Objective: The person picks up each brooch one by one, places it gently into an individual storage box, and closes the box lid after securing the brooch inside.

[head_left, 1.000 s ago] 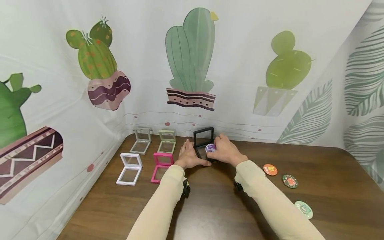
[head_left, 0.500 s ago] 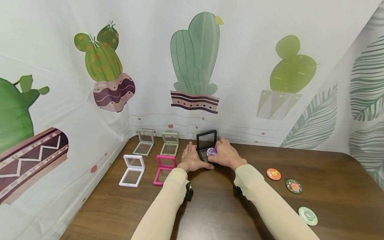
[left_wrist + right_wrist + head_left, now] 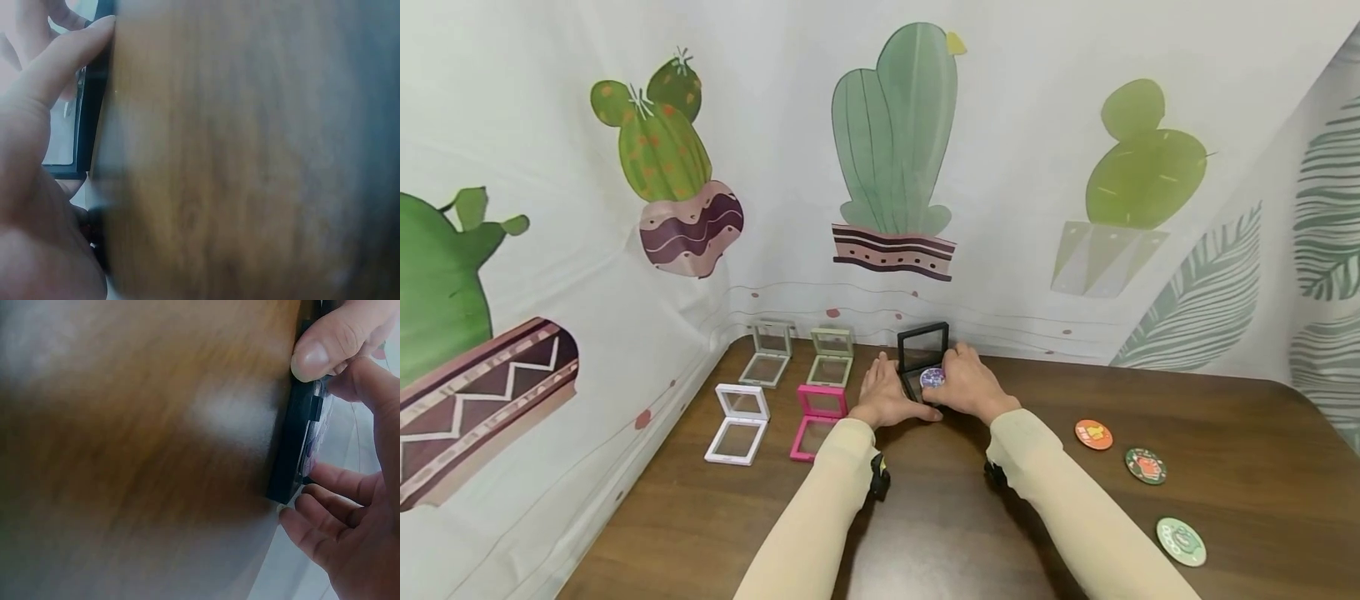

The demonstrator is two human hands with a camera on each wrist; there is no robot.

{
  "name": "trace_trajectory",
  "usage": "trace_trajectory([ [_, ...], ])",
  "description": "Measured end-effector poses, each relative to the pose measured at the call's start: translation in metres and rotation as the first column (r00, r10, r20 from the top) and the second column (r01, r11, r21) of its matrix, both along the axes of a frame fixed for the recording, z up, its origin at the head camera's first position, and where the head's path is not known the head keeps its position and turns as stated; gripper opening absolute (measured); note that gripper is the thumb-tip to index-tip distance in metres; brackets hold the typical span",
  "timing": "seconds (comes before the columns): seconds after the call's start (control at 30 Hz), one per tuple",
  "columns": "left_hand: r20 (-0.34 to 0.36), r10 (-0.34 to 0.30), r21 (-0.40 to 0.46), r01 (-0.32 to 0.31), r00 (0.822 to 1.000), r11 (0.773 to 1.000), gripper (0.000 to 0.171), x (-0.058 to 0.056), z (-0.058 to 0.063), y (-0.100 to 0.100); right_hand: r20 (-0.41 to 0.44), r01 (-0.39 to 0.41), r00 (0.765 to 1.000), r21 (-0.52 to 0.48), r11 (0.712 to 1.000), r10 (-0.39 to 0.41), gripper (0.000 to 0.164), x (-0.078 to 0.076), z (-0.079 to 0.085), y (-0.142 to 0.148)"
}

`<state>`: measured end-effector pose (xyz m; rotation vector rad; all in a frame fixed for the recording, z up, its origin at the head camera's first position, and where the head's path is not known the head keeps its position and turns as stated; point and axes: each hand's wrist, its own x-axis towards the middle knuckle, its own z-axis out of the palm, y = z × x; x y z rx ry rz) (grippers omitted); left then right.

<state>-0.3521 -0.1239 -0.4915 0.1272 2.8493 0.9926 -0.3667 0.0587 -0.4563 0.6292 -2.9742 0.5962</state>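
A black hinged display frame stands with its clear lid raised at the back of the table. My left hand holds its lower half, fingers along the left side and thumb across the front edge, as the left wrist view also shows. A round purple patterned badge is at the frame's lower half, pinched by my right hand. In the right wrist view, the badge lies against the clear sheet, while right fingers reach round the frame's side. My right hand covers part of the badge.
Left of my hands stand more open frames: grey, olive, white and pink. Round badges lie at the right: orange, dark green and light green. A cactus-print cloth hangs behind the table.
The head view has shifted slightly, so everything sits a little farther right. Both hands stay at the black frame; the sheen on the purple badge has changed.
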Motion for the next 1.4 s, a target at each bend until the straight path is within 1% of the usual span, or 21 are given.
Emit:
trace_trajectory([
  [0.2,0.015,0.001,-0.005,-0.001,1.000,1.000,0.132,0.000,0.001,0.001,0.003,-0.002,1.000,0.000,1.000,0.002,0.058,0.000,-0.001,0.001],
  [0.43,0.005,0.002,-0.009,-0.002,1.000,1.000,0.131,-0.001,0.000,0.001,0.009,0.014,1.000,-0.017,1.000,-0.013,0.048,0.003,0.000,0.001],
  [0.53,0.003,0.005,-0.015,-0.005,1.000,1.000,0.132,-0.002,0.000,0.001,0.003,0.015,1.000,-0.027,1.000,-0.015,0.046,0.003,0.000,0.002],
  [0.7,0.001,0.007,-0.024,-0.007,1.000,1.000,0.133,-0.003,0.000,0.001,0.006,0.010,1.000,-0.075,0.997,-0.009,0.053,0.001,-0.002,0.006],
  [0.83,0.010,0.007,-0.024,-0.006,1.000,1.000,0.132,-0.002,0.001,0.000,-0.003,0.021,1.000,-0.152,0.988,-0.022,0.056,-0.001,0.000,0.009],
  [0.97,0.015,0.005,-0.025,-0.004,1.000,1.000,0.131,-0.001,0.002,0.000,0.011,0.055,0.999,-0.241,0.969,-0.053,0.057,-0.001,0.003,0.010],
  [1.1,0.020,0.002,-0.043,-0.001,1.000,0.999,0.131,-0.001,0.003,0.001,0.061,0.091,0.995,-0.312,0.946,-0.075,0.066,0.000,0.005,0.011],
  [1.23,0.030,0.005,-0.051,-0.004,1.000,0.999,0.132,0.000,0.004,0.003,0.106,0.100,0.992,-0.393,0.914,-0.063,0.075,-0.001,0.002,0.012],
  [1.4,0.035,0.007,-0.042,-0.005,0.999,0.999,0.133,0.000,0.005,0.002,0.161,0.102,0.987,-0.491,0.865,-0.025,0.079,-0.006,-0.002,0.015],
])
